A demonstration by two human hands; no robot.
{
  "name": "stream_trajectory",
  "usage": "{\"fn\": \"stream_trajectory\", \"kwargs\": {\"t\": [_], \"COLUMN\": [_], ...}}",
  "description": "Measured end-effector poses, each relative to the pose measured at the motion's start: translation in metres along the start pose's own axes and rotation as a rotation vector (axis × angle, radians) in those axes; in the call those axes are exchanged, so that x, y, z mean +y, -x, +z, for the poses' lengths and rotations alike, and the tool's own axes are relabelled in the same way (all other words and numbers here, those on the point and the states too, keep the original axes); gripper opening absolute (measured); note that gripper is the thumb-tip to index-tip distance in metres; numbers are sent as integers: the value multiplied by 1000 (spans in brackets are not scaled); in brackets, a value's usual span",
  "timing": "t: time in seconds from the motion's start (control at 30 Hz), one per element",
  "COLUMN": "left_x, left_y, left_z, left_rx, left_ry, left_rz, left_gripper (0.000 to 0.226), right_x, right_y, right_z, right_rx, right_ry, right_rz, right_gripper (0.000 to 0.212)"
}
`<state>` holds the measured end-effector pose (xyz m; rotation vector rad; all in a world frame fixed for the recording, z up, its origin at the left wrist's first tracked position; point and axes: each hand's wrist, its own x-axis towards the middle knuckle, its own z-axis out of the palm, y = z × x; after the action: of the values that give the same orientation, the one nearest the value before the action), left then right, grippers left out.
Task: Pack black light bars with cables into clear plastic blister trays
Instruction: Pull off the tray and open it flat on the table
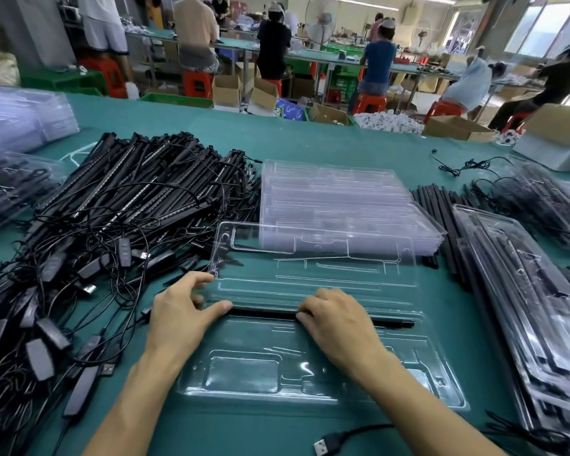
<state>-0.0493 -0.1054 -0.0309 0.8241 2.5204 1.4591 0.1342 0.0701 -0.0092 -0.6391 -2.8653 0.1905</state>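
Black light bar [264,312] looks stiff; I'd push near its ends. My left hand [185,311] and right hand [339,324] press it, gripping nothing.

Desk: What's on the green worktop [310,143]?

Photographer: A heap of cabled black light bars [119,205] along the left edge, an open blister tray [310,373] at the near edge, empty trays [336,199] stacked mid-worktop, then loose bars [441,218] and packed trays [524,291] toward the right edge.
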Motion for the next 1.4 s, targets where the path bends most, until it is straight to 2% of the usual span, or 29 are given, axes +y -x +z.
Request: {"fn": "stream_trajectory", "kwargs": {"t": [0.13,0.3,0.37,0.5,0.67,0.8,0.9,1.03,1.17,1.3,1.33,1.4], "left_x": [0,-2,-3,0,0,-2,1,10,15,26,29,32], "left_y": [2,-3,-7,-13,-19,-20,-17,-9,-10,-30,-39,-57], "left_z": [-5,-7,-9,-12,-15,-17,-12,-2,-5,-1,3,11], "left_rx": [7,-28,-61,-118,-167,-175,-182,-205,-168,145,160,71], "left_ry": [-22,-10,-18,-65,-111,-44,20,-6,-108,-376,-455,-620], "left_rz": [-51,-105,-119,-145,-209,-260,-271,-267,-184,122,161,177], "left_gripper": [48,48,50,51,47,46,47,44,41,12,16,24], "right_x": [31,79,89,94,105,104,104,88,67,70,72,73], "right_y": [25,59,67,75,73,70,72,67,63,63,63,63], "right_z": [-12,-30,-31,-25,-24,-23,-27,-26,-14,-7,-5,-2], "right_rx": [22,103,141,192,302,279,229,190,274,358,366,380], "right_ry": [-28,-26,-35,-46,-261,-307,-229,41,92,47,28,9], "right_rz": [183,504,551,558,646,637,644,655,554,485,498,502], "right_gripper": [23,17,16,11,4,4,7,8,11,18,17,16]}}
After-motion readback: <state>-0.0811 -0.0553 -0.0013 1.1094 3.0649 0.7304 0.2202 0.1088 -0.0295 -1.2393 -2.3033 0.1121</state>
